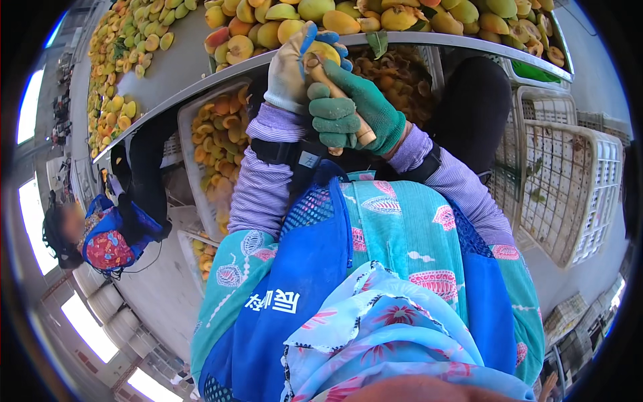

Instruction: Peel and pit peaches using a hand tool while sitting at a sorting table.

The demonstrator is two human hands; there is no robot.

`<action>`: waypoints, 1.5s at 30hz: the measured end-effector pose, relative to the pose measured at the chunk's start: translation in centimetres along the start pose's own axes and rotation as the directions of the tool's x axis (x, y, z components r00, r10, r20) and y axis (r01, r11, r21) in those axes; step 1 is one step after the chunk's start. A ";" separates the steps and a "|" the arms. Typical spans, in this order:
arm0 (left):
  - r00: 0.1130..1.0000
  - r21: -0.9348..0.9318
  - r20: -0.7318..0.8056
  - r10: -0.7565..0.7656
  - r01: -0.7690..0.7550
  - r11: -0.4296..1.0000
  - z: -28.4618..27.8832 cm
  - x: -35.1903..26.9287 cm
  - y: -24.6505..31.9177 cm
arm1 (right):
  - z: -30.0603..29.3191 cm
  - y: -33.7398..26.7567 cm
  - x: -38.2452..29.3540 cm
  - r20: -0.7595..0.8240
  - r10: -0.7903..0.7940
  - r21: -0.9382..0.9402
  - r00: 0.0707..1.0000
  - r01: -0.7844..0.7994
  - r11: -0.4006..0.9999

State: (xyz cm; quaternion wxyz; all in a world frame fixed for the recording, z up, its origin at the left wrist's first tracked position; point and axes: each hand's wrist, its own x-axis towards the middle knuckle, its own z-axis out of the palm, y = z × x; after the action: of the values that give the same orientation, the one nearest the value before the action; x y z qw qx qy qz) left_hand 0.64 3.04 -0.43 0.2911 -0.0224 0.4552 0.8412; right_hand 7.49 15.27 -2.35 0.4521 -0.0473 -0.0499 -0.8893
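Note:
My left hand (287, 75), in a white work glove with blue fingertips, grips a yellow apricot or peach (325, 50) just over the front edge of a metal table (306, 46). Its fingers partly cover the fruit. My right hand (369, 103), in a green glove, is closed around a tool's light wooden handle (327, 78). The upper end of that handle touches or nearly touches the fruit; any blade is hidden. Many whole and halved yellow-green fruits (402, 19) are heaped on the table beyond both hands.
Under the table edge, a white crate (188, 145) of fruit halves stands at my left; brownish fruit scraps (399, 70) lie in a container between my knees. White plastic crates (567, 186) stand at my right. Another person (108, 241) sits farther left, beside more fruit halves (120, 50).

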 end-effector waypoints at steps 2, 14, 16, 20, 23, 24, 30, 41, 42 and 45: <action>0.999 0.029 -0.041 0.030 -0.029 0.999 0.5 -1.4 -0.4 | 0.5 0.3 -0.3 0.019 0.052 -0.079 0.998 -0.050 0.996; 0.631 0.798 -0.352 0.691 0.588 -0.131 -9.3 -4.9 9.7 | -5.5 0.2 -5.8 -0.788 -0.020 -0.077 0.615 -0.066 0.995; 0.625 0.779 -0.360 0.692 0.610 -0.145 -7.8 -0.4 10.6 | -3.7 0.1 -4.9 -0.773 -0.132 -0.253 0.620 -0.112 0.961; 0.753 0.779 -0.368 0.545 0.570 -0.261 -15.0 5.7 12.0 | -0.7 -0.5 -2.7 -0.649 -0.427 -0.665 0.629 -0.198 0.720; 0.793 0.912 -0.405 0.456 0.385 0.141 -16.9 4.3 13.4 | 1.4 -1.2 -1.4 -0.583 -0.491 -0.751 0.647 -0.197 0.630; 0.786 0.887 -0.414 0.459 0.236 0.397 -16.1 3.1 13.0 | 0.9 -2.4 -1.2 -0.582 -0.481 -0.740 0.655 -0.181 0.648; 0.883 0.435 -0.267 0.386 -0.247 0.866 -7.5 -2.9 7.4 | 1.3 -1.3 0.5 -0.239 -0.757 -0.970 0.608 -0.187 0.156; 0.690 0.892 0.334 0.642 -0.452 0.022 -0.8 -2.2 0.8 | -0.4 0.1 1.6 -0.122 -0.786 -0.959 0.606 -0.276 -0.064; 0.741 0.871 0.285 0.608 -0.465 0.159 -0.9 -2.1 0.6 | -0.5 0.1 1.5 -0.120 -0.787 -0.963 0.605 -0.264 -0.056; 0.772 0.820 0.345 0.534 -0.525 0.229 -0.4 -2.2 0.8 | -0.9 0.2 1.4 -0.091 -0.793 -0.971 0.603 -0.230 -0.064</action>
State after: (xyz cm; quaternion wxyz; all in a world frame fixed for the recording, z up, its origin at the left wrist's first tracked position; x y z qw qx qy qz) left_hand 1.94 1.40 0.58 -0.0463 0.2841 0.8041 0.5202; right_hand 6.76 13.88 -3.09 0.0276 0.0057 0.7390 -0.6732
